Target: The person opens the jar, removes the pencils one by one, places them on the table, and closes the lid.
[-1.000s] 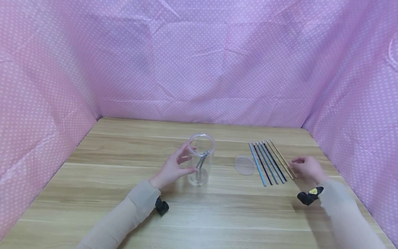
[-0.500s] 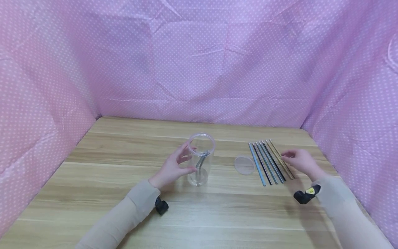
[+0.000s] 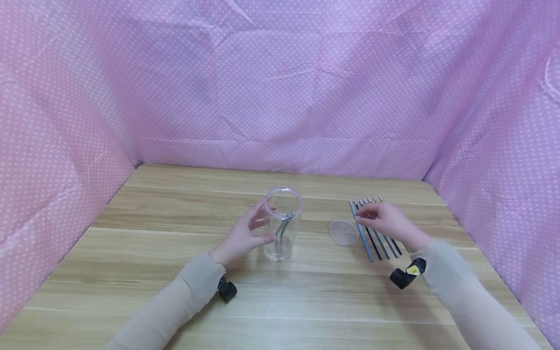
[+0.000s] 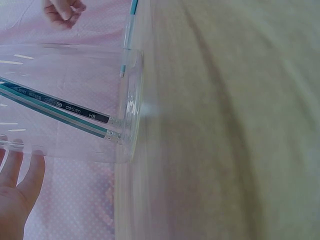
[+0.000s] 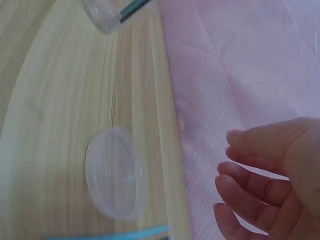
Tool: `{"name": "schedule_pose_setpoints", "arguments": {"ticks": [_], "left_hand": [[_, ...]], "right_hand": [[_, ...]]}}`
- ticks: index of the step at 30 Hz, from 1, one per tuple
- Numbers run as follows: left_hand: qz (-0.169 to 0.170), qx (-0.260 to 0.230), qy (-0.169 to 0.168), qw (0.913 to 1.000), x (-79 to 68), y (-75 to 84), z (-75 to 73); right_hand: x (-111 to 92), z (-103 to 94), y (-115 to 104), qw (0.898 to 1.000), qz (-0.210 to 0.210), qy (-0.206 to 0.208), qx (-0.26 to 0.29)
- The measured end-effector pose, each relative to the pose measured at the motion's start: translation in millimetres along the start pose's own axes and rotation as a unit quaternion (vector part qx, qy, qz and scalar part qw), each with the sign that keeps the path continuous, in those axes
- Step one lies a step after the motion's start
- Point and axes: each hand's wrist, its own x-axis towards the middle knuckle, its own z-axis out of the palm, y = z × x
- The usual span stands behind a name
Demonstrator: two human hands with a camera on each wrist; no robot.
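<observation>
A tall clear plastic jar [image 3: 291, 239] stands upright and uncapped on the table. My left hand [image 3: 238, 239] holds it from the left side, thumb at the front and fingers toward the back. Inside lean a few pencils, among them a black HB pencil [image 4: 75, 106] and a teal-and-silver one [image 4: 55, 113]. Over the row of pencils [image 3: 364, 238] to the right hovers my right hand [image 3: 389, 222], partly hiding them. In the right wrist view its loosely bent fingers [image 5: 250, 187] have nothing between them.
A round clear lid [image 3: 343, 232] lies flat between the jar and the pencil row. Beyond the wooden table [image 3: 197, 194] hangs a pink dotted cloth [image 3: 280, 97], which also encloses both sides.
My right hand has moved left, from beside the gold pencils at the row's right end to above the light blue pencil. The left hand and jar have stayed in place.
</observation>
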Motion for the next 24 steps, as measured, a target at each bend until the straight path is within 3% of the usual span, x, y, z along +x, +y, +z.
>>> {"name": "schedule_pose_setpoints", "arguments": {"ticks": [8,15,24], "left_hand": [[-0.011,-0.005,0.0,0.9999,-1.0,-3.0,-0.4],[-0.007,0.001,0.001,1.0,-0.1,-2.9,0.5],[0.006,-0.006,0.003,1.0,0.8,-1.8,0.7]], "right_hand": [[12.8,3.9,-39.5,0.997,-0.073,-0.022,0.009],[26.2,-4.3,-72.8,0.992,-0.119,-0.034,0.033],[34.9,-14.5,-109.2,0.985,-0.171,-0.028,0.021]]}}
